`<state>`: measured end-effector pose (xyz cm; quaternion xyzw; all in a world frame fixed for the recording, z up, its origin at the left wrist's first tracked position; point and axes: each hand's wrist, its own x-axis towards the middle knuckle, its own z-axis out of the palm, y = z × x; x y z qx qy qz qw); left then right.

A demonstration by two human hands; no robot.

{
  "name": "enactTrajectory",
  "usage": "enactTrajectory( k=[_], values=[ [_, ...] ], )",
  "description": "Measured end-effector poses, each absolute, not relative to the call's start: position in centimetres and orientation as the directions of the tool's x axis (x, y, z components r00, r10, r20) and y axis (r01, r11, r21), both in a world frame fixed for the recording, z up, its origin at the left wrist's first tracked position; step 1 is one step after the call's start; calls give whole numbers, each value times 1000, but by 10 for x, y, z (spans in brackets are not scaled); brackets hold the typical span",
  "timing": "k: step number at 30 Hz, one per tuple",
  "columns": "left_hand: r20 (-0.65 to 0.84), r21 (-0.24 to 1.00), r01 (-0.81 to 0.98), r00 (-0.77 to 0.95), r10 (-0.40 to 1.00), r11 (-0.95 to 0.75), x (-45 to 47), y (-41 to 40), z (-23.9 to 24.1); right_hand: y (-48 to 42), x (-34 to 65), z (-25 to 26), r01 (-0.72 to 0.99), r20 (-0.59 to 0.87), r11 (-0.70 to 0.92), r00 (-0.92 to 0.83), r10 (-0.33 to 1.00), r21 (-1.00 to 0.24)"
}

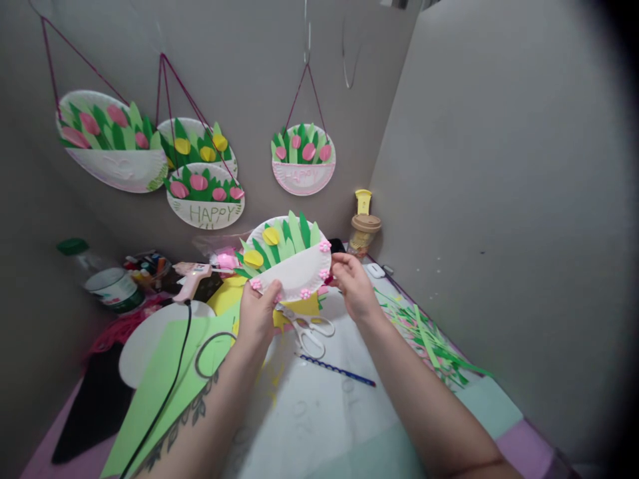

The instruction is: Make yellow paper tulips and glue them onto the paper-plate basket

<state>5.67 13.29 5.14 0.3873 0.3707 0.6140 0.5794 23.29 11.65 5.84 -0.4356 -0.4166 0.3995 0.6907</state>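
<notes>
Above the table I hold up a half-covered paper plate basket [294,278], tilted, with green paper leaves, yellow paper tulips [271,236] and pink flower beads along its rim. My left hand [258,309] grips its lower left edge, thumb in front. At the right edge, my right hand [353,285] has its fingers curled together close against the rim. A small dark pink bit shows by those fingertips, too little to name. Below the basket lie white-handled scissors [310,332] and a blue pencil [334,370].
Finished plate baskets [303,179] hang on the wall. A pink glue gun [192,276] with a black cord, a bottle [107,283] and green paper [164,372] are at left. At right are paper scraps [424,339] and a lidded cup [363,236].
</notes>
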Motion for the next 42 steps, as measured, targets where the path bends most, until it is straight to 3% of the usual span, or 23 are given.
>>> enactTrajectory(
  k=[6, 12, 16, 22, 24, 29, 36, 39, 42],
  values=[
    [16, 898, -440, 45, 999, 5, 59, 130, 48, 113, 255, 74, -139, 253, 334, 409, 877, -932],
    [-21, 906, -421, 71, 997, 49, 63, 126, 47, 112, 262, 73, 24, 191, 190, 202, 960, -981],
    [0, 902, -423, 197, 980, 85, 58, 130, 55, 112, 266, 74, -54, 159, 177, 246, 956, -983],
    [120, 797, -594, -24, 992, -111, 12, 153, 89, 110, 298, 82, -342, 109, 280, 442, 890, -897],
    [138, 750, -640, -99, 985, -170, -5, 158, 98, 109, 305, 74, -333, 78, 244, 442, 894, -911],
    [131, 732, -639, -206, 970, -235, -21, 162, 102, 101, 295, 26, -253, -119, -20, 380, 917, -967],
    [80, 751, -618, -263, 961, -232, -22, 163, 104, 95, 277, -16, -222, -210, -137, 352, 912, -965],
    [172, 715, -637, -238, 956, -287, -24, 135, 128, 110, 270, -20, -223, -227, -157, 334, 915, -962],
    [406, 652, -643, -151, 901, -402, -24, 93, 156, 129, 266, -21, -227, -247, -176, 334, 910, -958]
  ],
)
